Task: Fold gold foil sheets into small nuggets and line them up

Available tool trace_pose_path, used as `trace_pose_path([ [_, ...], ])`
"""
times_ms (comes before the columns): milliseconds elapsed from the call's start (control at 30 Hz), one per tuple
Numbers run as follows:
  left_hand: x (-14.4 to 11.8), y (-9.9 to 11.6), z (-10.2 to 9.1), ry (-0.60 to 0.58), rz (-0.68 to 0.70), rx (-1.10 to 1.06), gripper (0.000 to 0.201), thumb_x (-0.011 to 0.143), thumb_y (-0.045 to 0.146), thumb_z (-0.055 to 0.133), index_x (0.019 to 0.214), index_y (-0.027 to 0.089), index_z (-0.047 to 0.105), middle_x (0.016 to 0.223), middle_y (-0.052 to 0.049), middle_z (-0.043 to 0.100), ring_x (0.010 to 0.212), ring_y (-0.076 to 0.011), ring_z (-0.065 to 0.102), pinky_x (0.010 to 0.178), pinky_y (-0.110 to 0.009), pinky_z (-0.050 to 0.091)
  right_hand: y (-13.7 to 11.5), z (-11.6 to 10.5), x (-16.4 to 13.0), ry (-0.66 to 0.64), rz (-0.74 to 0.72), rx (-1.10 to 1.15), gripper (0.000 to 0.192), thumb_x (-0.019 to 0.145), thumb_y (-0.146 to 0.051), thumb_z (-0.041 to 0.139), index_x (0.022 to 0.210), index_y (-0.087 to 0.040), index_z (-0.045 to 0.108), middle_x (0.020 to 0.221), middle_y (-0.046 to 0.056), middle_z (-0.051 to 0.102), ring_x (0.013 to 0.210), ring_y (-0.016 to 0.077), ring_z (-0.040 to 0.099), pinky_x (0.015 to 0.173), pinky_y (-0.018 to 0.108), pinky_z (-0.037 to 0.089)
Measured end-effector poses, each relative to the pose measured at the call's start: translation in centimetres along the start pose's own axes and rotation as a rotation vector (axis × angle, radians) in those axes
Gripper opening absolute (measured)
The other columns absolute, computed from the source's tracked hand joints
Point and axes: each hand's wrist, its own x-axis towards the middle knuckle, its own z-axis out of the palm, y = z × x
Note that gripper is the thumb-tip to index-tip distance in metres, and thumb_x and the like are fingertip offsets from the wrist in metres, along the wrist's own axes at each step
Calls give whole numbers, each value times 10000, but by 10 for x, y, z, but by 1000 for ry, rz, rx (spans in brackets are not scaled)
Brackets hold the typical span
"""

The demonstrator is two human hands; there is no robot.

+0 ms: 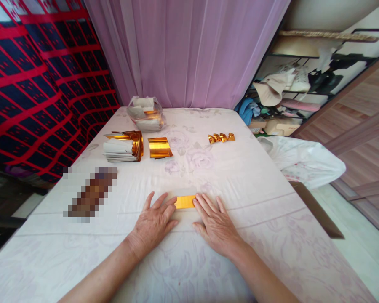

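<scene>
A folded strip of gold foil paper (185,202) lies flat on the table in front of me. My left hand (153,221) rests palm down with its fingers spread, the fingertips touching the strip's left end. On the strip's right end press the fingertips of my right hand (216,223), which is also flat and spread. Farther off at the left are a stack of gold and grey paper sheets (121,148) and a smaller gold sheet pile (159,148). Several folded gold pieces (221,138) sit in a row at the back right.
A clear plastic bag (146,114) holding more paper stands at the table's back left. A blurred-out patch (93,195) covers something at the left. The table has a pale flowered cloth (255,235). Beyond its right edge are a white plastic bag (309,162) and shelves.
</scene>
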Motion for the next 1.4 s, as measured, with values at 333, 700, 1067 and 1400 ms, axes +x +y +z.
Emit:
trace_pose_path([
  [333, 7, 13, 0, 32, 10, -34, 198, 902, 342, 590, 1079, 279, 652, 1152, -3, 690, 1179, -245, 565, 1143, -528, 193, 19, -18, 27, 140, -46, -68, 476, 902, -379, 586, 1344, -208, 544, 1539, 163, 312, 1422, 327, 266, 1112, 623, 197],
  [700, 29, 15, 3, 36, -40, -113, 89, 905, 271, 582, 889, 255, 668, 802, 18, 663, 846, -178, 615, 1093, -512, 284, 8, -4, 40, 373, -226, 244, 198, 879, -109, 553, 960, -225, 692, 980, 41, 660, 921, 182, 578, 826, 336, 461],
  [1067, 28, 11, 12, 146, -91, -219, 171, 941, 317, 520, 892, 268, 676, 772, 23, 666, 797, -159, 627, 1098, -476, 292, 5, -1, 42, 375, -221, 279, 188, 849, -104, 591, 968, -229, 666, 976, 22, 644, 912, 180, 560, 826, 336, 433],
  [1400, 30, 10, 9, 73, -77, -155, 191, 951, 316, 515, 903, 246, 686, 790, 3, 660, 824, -174, 622, 1077, -502, 310, 2, -3, 44, 388, -270, 174, 79, 880, -181, 595, 894, -213, 666, 924, 33, 659, 877, 174, 575, 804, 323, 441],
])
